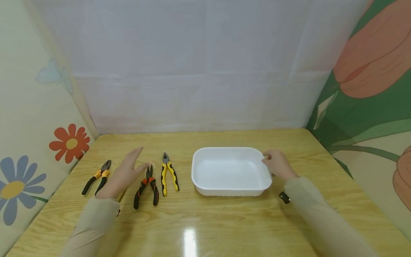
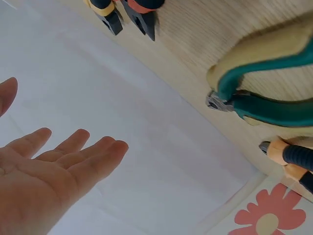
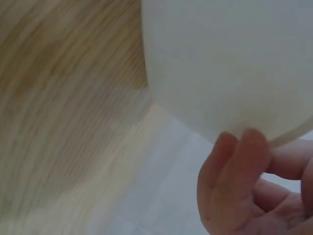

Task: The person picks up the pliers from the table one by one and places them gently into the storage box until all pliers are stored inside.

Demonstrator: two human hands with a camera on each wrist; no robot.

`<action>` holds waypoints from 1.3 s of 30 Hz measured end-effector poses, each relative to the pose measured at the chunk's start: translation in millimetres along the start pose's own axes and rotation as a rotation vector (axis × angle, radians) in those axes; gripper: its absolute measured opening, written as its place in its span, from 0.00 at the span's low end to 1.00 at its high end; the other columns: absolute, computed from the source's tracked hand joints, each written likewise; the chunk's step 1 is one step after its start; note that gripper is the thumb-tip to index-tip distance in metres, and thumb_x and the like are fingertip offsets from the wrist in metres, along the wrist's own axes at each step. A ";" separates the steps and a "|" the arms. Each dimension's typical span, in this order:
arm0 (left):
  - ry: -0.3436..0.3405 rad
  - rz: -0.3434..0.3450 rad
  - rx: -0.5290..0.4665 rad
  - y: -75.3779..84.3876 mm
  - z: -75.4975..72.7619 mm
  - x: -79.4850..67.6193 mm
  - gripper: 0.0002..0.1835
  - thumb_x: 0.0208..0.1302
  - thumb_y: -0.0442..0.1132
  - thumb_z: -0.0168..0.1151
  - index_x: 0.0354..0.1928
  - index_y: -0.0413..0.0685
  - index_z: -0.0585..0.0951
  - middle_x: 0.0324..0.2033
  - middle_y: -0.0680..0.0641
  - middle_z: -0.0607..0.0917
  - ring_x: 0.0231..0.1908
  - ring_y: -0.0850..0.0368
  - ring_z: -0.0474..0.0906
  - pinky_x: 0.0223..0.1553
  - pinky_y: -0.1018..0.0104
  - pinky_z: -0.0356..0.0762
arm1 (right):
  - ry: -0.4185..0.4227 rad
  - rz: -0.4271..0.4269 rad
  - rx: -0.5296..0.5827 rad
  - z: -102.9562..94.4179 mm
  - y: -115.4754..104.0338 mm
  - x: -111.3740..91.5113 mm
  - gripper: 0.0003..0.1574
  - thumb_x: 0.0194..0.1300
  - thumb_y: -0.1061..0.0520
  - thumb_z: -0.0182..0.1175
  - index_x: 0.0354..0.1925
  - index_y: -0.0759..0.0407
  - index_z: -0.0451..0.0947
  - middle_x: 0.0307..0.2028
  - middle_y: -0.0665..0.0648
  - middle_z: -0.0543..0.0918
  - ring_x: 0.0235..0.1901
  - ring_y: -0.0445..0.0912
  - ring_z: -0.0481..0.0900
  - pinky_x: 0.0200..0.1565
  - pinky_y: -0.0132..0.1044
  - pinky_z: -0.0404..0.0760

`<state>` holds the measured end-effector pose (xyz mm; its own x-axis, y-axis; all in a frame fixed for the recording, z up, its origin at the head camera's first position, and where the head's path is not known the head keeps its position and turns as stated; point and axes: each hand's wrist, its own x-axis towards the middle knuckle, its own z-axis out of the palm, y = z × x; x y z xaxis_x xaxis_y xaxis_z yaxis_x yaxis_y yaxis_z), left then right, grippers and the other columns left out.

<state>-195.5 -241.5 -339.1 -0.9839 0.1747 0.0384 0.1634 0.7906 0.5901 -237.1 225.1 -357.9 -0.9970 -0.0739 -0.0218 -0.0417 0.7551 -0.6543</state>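
Currently, R hand pinches R end of a white rectangular plastic tray, rim between thumb & curled fingers, fingertips on outer wall per R wrist view; tray extends left from those fingertips, appears to sit on the yellowish wood-grain table. L hand holds nothing: fingers straight, roughly side by side, thumb well apart. Just beside L thumb tip: black-and-red-orange long-nosed metal pliers, handles parted; contact unlikely, can't confirm. Further R of same fingers, before tray: yellow-and-black metal pliers. Left of L fingers: black-and-light-orange metal pliers. Approx. under L hand, mostly hidden from head view: green-and-cream-handled metal pliers, clear in L wrist view. Risks (judgement only): one-sided grip could twist or tip tray if lifted, since no hand supports the end away from R fingers. Tray swung left might knock the yellow-and-black pair. L hand dropping low could catch thumb on long-nose tip, or nudge hidden pair w/o noticing.
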 end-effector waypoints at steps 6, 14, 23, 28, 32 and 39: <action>-0.011 -0.039 -0.031 -9.4 -8.3 -5.3 0.41 0.74 0.45 0.53 0.75 0.33 0.44 0.70 0.24 0.46 0.68 0.25 0.43 0.61 0.29 0.49 | -0.026 0.091 0.151 2.5 6.8 2.1 0.25 0.69 0.67 0.51 0.61 0.81 0.65 0.44 0.77 0.77 0.29 0.51 0.80 0.25 0.41 0.82; 0.011 -0.035 0.031 -20.5 -12.5 -17.6 0.40 0.74 0.47 0.53 0.73 0.27 0.48 0.68 0.22 0.50 0.66 0.23 0.47 0.59 0.29 0.53 | -0.070 0.144 0.265 0.5 14.4 3.4 0.27 0.72 0.62 0.52 0.63 0.77 0.65 0.40 0.66 0.81 0.28 0.45 0.78 0.27 0.39 0.80; 0.022 -0.101 0.043 -37.5 -16.4 -25.8 0.44 0.73 0.54 0.52 0.73 0.29 0.46 0.68 0.22 0.50 0.66 0.23 0.46 0.58 0.28 0.52 | -0.124 0.254 0.343 -2.5 15.2 6.1 0.28 0.73 0.58 0.51 0.66 0.72 0.64 0.47 0.66 0.79 0.36 0.49 0.78 0.34 0.39 0.80; 0.007 -0.128 0.045 -46.6 -18.9 -28.9 0.45 0.73 0.53 0.51 0.74 0.29 0.43 0.68 0.21 0.48 0.66 0.21 0.45 0.58 0.26 0.51 | -0.131 0.262 0.338 -2.4 14.9 5.7 0.29 0.73 0.58 0.51 0.66 0.72 0.63 0.50 0.68 0.78 0.38 0.50 0.78 0.35 0.39 0.80; -0.001 -0.132 0.051 -53.3 -22.1 -30.8 0.45 0.73 0.49 0.52 0.73 0.28 0.40 0.68 0.19 0.46 0.65 0.19 0.43 0.57 0.25 0.50 | -0.127 0.264 0.345 -2.3 13.5 5.4 0.29 0.73 0.59 0.52 0.66 0.73 0.62 0.48 0.67 0.78 0.36 0.49 0.78 0.33 0.39 0.79; 0.021 -0.142 0.041 -65.1 -23.4 -32.8 0.44 0.73 0.44 0.53 0.71 0.23 0.39 0.66 0.16 0.46 0.65 0.19 0.43 0.59 0.27 0.48 | -0.122 0.269 0.364 -1.7 13.3 5.8 0.29 0.73 0.60 0.52 0.66 0.74 0.61 0.46 0.67 0.77 0.33 0.48 0.77 0.31 0.39 0.79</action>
<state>-175.6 -312.4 -359.9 -0.9986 0.0470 -0.0258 0.0246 0.8300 0.5572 -243.5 235.7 -365.5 -0.9536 0.0008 -0.3011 0.2641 0.4821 -0.8354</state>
